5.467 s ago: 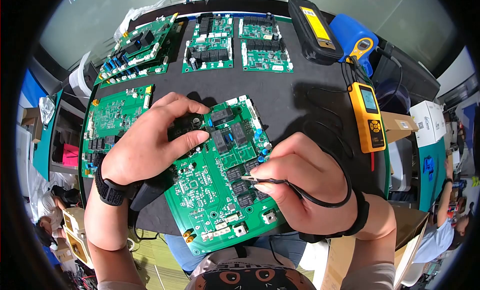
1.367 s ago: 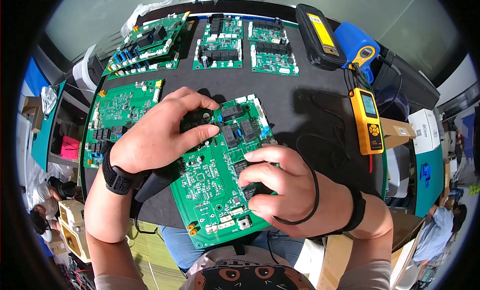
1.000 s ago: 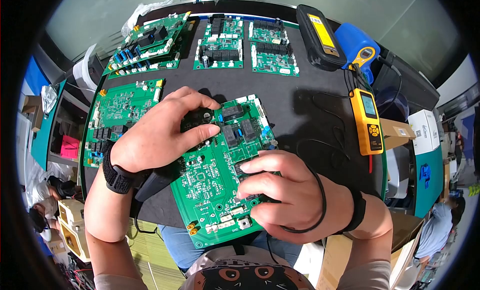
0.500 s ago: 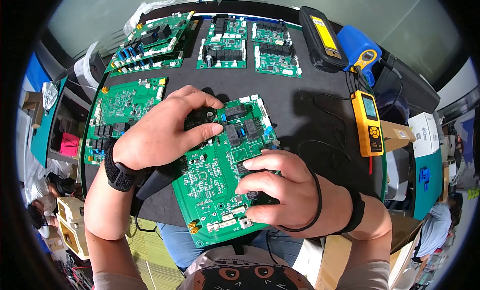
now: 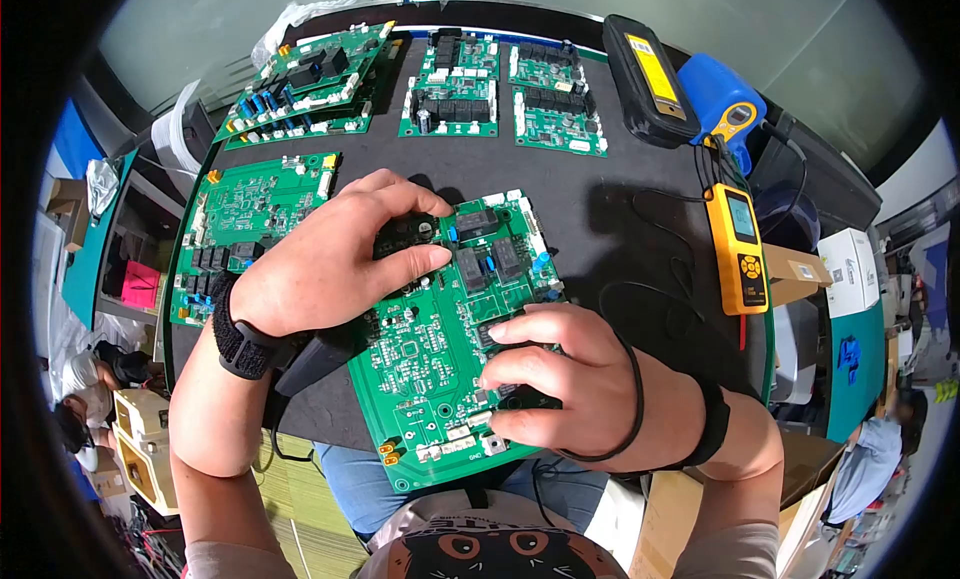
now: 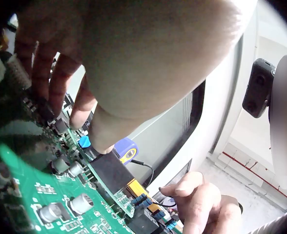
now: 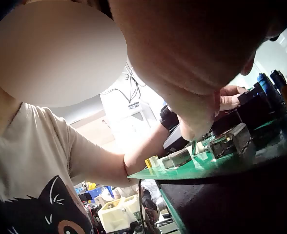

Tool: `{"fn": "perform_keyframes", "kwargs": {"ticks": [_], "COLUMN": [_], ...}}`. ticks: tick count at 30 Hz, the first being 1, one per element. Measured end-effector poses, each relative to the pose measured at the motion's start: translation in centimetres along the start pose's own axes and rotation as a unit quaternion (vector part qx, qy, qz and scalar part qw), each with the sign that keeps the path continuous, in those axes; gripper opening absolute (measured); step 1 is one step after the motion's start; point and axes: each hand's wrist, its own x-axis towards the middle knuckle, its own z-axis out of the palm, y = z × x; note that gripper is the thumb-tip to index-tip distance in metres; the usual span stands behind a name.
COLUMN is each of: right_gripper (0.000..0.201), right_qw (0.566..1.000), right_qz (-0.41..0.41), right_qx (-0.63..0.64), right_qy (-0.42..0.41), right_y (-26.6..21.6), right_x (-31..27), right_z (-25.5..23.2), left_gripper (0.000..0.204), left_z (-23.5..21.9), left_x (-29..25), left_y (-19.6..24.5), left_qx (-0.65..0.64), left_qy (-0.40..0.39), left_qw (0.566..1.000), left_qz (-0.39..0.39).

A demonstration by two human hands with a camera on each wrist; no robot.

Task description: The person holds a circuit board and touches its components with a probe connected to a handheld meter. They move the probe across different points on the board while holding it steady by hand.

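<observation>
A large green circuit board (image 5: pixel 385 449) lies tilted at the table's near edge, carrying black relays (image 5: pixel 508 261) and white connectors. My left hand (image 5: pixel 325 264) holds its upper left part, thumb and index fingertips beside a relay. The left wrist view shows that thumb against a black block (image 6: pixel 112 170) near a blue capacitor (image 6: pixel 85 142). Over the relays on the right half, my right hand (image 5: pixel 585 379) rests with bent, spread fingers. A black lead (image 5: pixel 640 379) loops over it and runs underneath. I cannot tell whether it holds anything; its palm is hidden.
Smaller green boards (image 5: pixel 450 109) lie at the back, with a leaning stack (image 5: pixel 310 89) at back left and another large board (image 5: pixel 255 219) at left. On the right are a yellow meter (image 5: pixel 741 244), a black case (image 5: pixel 652 79) and a blue device (image 5: pixel 715 99).
Earlier my right hand pinched a metal tip on a black lead over the relays. Its fingers are now spread there and the tip is out of sight. My left hand keeps its hold.
</observation>
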Motion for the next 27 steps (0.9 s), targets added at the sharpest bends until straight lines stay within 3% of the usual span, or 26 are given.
{"fn": "perform_keyframes", "kwargs": {"ticks": [9, 12, 19, 27], "right_gripper": [0.019, 0.021, 0.021, 0.024], "right_qw": [0.998, 0.992, 0.978, 0.98], "right_qz": [0.016, 0.089, 0.136, 0.136], "right_qx": [0.06, 0.063, 0.028, 0.004], "right_qy": [0.028, 0.069, 0.154, 0.145], "right_y": [-0.6, -0.9, -1.3, -1.4], "right_x": [1.0, 0.7, 0.6, 0.6], "right_z": [-1.9, -2.7, -3.7, -3.9], "left_gripper": [0.039, 0.039, 0.039, 0.039], "left_z": [0.1, 0.0, 0.0, 0.0], "left_x": [0.0, 0.0, -0.1, 0.0], "left_y": [-0.1, 0.1, 0.0, 0.3], "left_qx": [0.008, 0.003, 0.0, 0.004], "left_qy": [0.009, 0.003, 0.007, 0.004], "left_qw": [1.0, 1.0, 1.0, 1.0], "left_qz": [0.019, 0.006, 0.009, 0.006]}}
